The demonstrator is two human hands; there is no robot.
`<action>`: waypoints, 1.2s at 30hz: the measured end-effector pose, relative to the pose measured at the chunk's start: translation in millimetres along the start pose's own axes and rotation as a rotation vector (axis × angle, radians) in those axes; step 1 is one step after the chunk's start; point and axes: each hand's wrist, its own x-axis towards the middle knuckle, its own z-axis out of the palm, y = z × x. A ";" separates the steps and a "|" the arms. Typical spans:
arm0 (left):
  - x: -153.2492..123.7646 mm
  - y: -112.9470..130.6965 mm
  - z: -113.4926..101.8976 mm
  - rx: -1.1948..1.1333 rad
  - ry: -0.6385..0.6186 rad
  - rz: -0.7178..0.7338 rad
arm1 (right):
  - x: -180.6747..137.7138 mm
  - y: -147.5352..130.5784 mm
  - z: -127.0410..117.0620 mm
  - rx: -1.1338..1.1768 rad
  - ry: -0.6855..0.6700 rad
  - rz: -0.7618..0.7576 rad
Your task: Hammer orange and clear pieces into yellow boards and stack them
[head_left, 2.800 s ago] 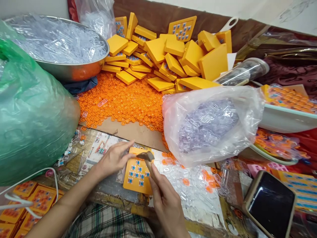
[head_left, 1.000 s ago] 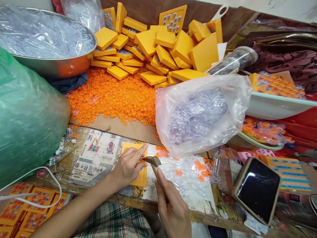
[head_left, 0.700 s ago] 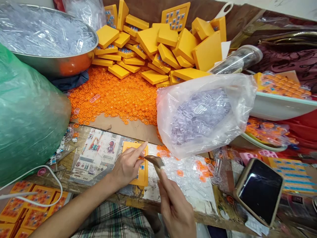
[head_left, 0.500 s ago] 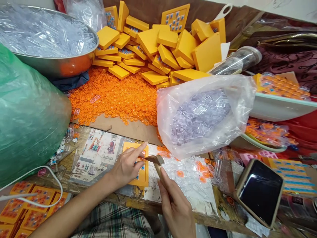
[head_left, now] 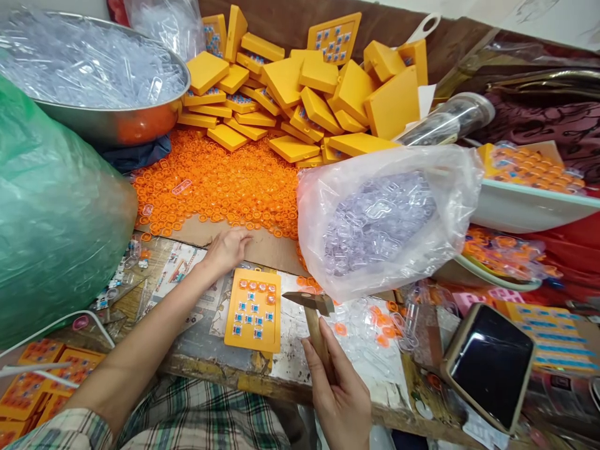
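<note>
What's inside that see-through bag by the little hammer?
The clear bag is stuffed with lots of small see-through plastic pieces. The crumpled, cloudy plastic hides the pieces deeper down and whatever lies underneath the bag.

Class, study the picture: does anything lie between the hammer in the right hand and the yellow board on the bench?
Nothing visible does. The hammer, gripped in the right hand, hangs just right of the board, apart from it. The left hand is beyond the board, at the orange caps.
</note>
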 end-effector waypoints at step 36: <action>13.5 19.1 19.8 -0.093 -0.118 0.000 | -10.8 6.7 5.9 0.069 -0.011 0.122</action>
